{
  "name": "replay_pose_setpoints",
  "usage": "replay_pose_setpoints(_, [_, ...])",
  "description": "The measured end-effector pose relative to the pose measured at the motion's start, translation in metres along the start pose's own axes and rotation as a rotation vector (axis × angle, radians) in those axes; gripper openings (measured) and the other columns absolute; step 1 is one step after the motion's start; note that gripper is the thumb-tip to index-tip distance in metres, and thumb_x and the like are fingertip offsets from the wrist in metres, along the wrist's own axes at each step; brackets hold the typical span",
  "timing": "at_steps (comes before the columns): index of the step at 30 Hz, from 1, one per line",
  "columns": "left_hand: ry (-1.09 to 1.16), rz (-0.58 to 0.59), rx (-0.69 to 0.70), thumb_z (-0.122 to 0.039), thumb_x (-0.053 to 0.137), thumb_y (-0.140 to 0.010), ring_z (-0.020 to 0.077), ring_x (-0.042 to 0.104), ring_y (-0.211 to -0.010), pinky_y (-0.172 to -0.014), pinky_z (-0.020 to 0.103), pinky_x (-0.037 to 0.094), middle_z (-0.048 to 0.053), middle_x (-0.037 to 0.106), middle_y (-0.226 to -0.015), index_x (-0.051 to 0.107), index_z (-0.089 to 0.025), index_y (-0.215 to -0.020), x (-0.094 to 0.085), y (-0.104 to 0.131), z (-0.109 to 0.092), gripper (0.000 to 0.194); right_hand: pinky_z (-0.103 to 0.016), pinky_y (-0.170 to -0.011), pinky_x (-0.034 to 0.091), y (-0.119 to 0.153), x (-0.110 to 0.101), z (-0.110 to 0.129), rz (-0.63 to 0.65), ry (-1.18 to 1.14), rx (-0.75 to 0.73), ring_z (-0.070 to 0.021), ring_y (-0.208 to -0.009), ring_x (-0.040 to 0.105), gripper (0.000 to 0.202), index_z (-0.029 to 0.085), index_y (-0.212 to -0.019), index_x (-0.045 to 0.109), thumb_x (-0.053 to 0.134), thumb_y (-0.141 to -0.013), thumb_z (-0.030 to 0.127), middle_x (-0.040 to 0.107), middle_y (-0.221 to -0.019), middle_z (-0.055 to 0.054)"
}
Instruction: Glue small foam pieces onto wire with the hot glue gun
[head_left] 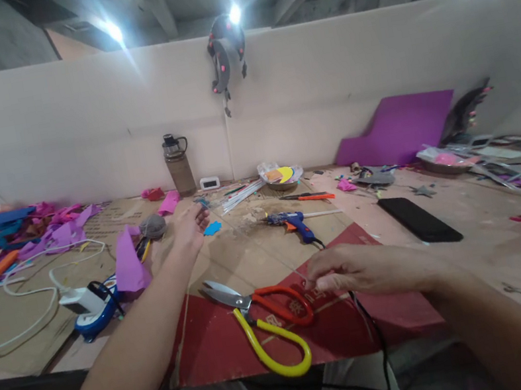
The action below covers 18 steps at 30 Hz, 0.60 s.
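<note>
My right hand (341,269) is over the red part of the cardboard, its fingertips pinched on a thin pale thread (296,272). The thread slants up and left and fades from sight against the board. Further forward, my left hand (191,226) has its fingers closed together; what they hold is too small to make out. Beside it lie a blue paper piece (212,228) and a grey ball of yarn (153,226). Scissors (244,302) with one red and one yellow handle rest partly open between my forearms. A blue glue gun (290,220) lies beyond my right hand.
On the left are a power strip (92,324) with a white charger and heaped coloured paper (60,233). A bottle (179,165) stands by the partition. To the right lie a black phone (419,219) and an orange-handled cutter (311,197). The glue gun's cord hangs over the front edge.
</note>
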<state>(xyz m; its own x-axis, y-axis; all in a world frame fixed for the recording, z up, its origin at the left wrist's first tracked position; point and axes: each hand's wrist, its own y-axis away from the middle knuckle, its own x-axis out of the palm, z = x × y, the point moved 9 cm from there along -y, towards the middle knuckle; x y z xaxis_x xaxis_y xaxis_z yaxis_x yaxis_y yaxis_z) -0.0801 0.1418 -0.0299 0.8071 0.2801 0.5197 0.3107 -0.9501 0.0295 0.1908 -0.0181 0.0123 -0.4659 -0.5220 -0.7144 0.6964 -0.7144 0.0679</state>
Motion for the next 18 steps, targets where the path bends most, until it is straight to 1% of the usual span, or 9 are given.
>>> replay_pose_setpoints(1, [-0.004, 0.011, 0.002, -0.012, 0.066, -0.074, 0.0051, 0.056, -0.049, -0.048, 0.014, 0.044, -0.002, 0.059, -0.058, 0.059, -0.014, -0.072, 0.002, 0.002, 0.0, 0.008, -0.025, -0.06, 0.041, -0.004, -0.004, -0.011, -0.027, 0.046, 0.048, -0.0135, -0.065, 0.054, 0.038, 0.018, -0.08, 0.068, 0.051, -0.089, 0.051, 0.064, -0.074, -0.003])
replay_pose_setpoints(5, [-0.023, 0.085, 0.029, -0.014, 0.072, -0.069, 0.0061, 0.056, -0.051, -0.049, 0.016, 0.045, -0.002, 0.06, -0.06, 0.06, -0.014, -0.073, 0.014, 0.01, -0.001, 0.012, -0.028, -0.06, 0.038, -0.016, -0.055, -0.052, -0.515, 0.151, 0.196, -0.0166, -0.066, 0.053, 0.039, 0.018, -0.075, 0.062, 0.039, -0.092, 0.045, 0.062, -0.071, -0.005])
replay_pose_setpoints(7, [-0.035, 0.118, 0.046, -0.015, 0.073, -0.068, 0.0064, 0.057, -0.051, -0.049, 0.016, 0.044, -0.002, 0.06, -0.062, 0.06, -0.014, -0.074, 0.019, 0.013, -0.002, 0.014, -0.027, -0.057, 0.036, -0.025, -0.064, -0.07, -0.616, 0.167, 0.226, -0.0166, -0.064, 0.052, 0.034, 0.019, -0.069, 0.059, 0.042, -0.089, 0.04, 0.06, -0.067, -0.004])
replay_pose_setpoints(8, [-0.039, 0.126, 0.049, -0.015, 0.073, -0.068, 0.0065, 0.056, -0.051, -0.048, 0.016, 0.044, -0.002, 0.06, -0.061, 0.06, -0.014, -0.074, 0.021, 0.013, -0.002, 0.014, -0.027, -0.056, 0.035, -0.03, -0.063, -0.08, -0.619, 0.15, 0.253, -0.0161, -0.062, 0.051, 0.032, 0.019, -0.068, 0.058, 0.043, -0.087, 0.039, 0.058, -0.064, -0.003])
replay_pose_setpoints(10, [-0.046, 0.124, 0.059, -0.016, 0.072, -0.068, 0.0067, 0.055, -0.051, -0.048, 0.016, 0.043, -0.003, 0.059, -0.061, 0.06, -0.015, -0.075, 0.021, 0.012, -0.002, 0.014, -0.026, -0.052, 0.034, -0.038, -0.052, -0.097, -0.556, 0.051, 0.313, -0.0143, -0.057, 0.05, 0.031, 0.018, -0.071, 0.058, 0.043, -0.087, 0.04, 0.056, -0.06, -0.001])
replay_pose_setpoints(12, [-0.063, 0.1, 0.129, -0.018, 0.071, -0.069, 0.0071, 0.055, -0.051, -0.049, 0.017, 0.043, -0.004, 0.058, -0.061, 0.06, -0.016, -0.076, 0.017, 0.01, -0.01, 0.013, -0.024, -0.05, 0.033, -0.042, -0.032, -0.1, -0.413, -0.064, 0.309, -0.0121, -0.052, 0.049, 0.032, 0.018, -0.073, 0.056, 0.043, -0.088, 0.043, 0.053, -0.057, 0.001])
replay_pose_setpoints(14, [-0.161, 0.063, 0.308, -0.02, 0.07, -0.072, 0.0081, 0.055, -0.053, -0.05, 0.018, 0.043, -0.004, 0.058, -0.064, 0.062, -0.018, -0.079, 0.012, 0.014, -0.031, 0.011, -0.023, -0.05, 0.035, -0.039, -0.01, -0.09, -0.219, -0.114, 0.24, -0.0107, -0.052, 0.049, 0.035, 0.018, -0.075, 0.056, 0.045, -0.088, 0.049, 0.054, -0.061, 0.002])
replay_pose_setpoints(16, [-0.353, 0.054, 0.558, -0.022, 0.071, -0.073, 0.0101, 0.058, -0.061, -0.056, 0.02, 0.046, -0.001, 0.062, -0.072, 0.067, -0.02, -0.082, 0.015, 0.029, -0.058, 0.01, -0.024, -0.05, 0.036, -0.027, 0.006, -0.084, -0.05, -0.118, 0.246, -0.0114, -0.053, 0.05, 0.039, 0.018, -0.078, 0.059, 0.047, -0.087, 0.054, 0.056, -0.063, 0.001])
replay_pose_setpoints(18, [-0.546, 0.138, 0.76, -0.019, 0.075, -0.068, 0.014, 0.063, -0.085, -0.073, 0.022, 0.05, 0.005, 0.067, -0.094, 0.072, -0.021, -0.077, 0.029, 0.051, -0.076, 0.009, -0.025, -0.052, 0.036, -0.01, 0.003, -0.085, -0.026, -0.093, 0.275, -0.0124, -0.055, 0.05, 0.046, 0.017, -0.078, 0.063, 0.046, -0.087, 0.059, 0.059, -0.064, -0.001])
